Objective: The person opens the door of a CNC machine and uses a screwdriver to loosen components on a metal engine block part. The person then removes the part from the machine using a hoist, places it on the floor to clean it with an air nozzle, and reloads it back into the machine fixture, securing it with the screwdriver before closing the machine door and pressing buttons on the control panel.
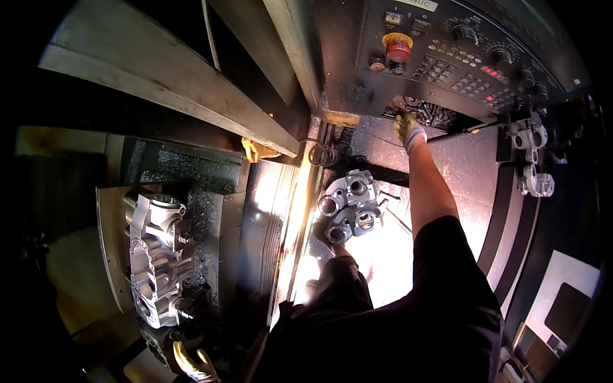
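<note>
My right hand (409, 129), in a pale yellowish glove, reaches to the near edge of a recess of small dark metal parts (440, 117) below a control panel. Its fingers are bunched together; what they hold, if anything, I cannot make out. At the lower left, my gloved left hand (195, 364) has its fingers apart and holds nothing. Just beyond it stands a column of silvery machined castings (156, 262) against a plate in the machine. Two more grey castings with round bores (350, 207) lie in front of my body, near the bright doorway edge.
The control panel (440, 64) carries a red stop button (398, 50), dials and keys. A coiled hose (322, 154) hangs by the door frame. More castings (531, 150) stand at the right. Metal chips (198, 249) lie beside the clamped column. A grey beam (172, 89) crosses the upper left.
</note>
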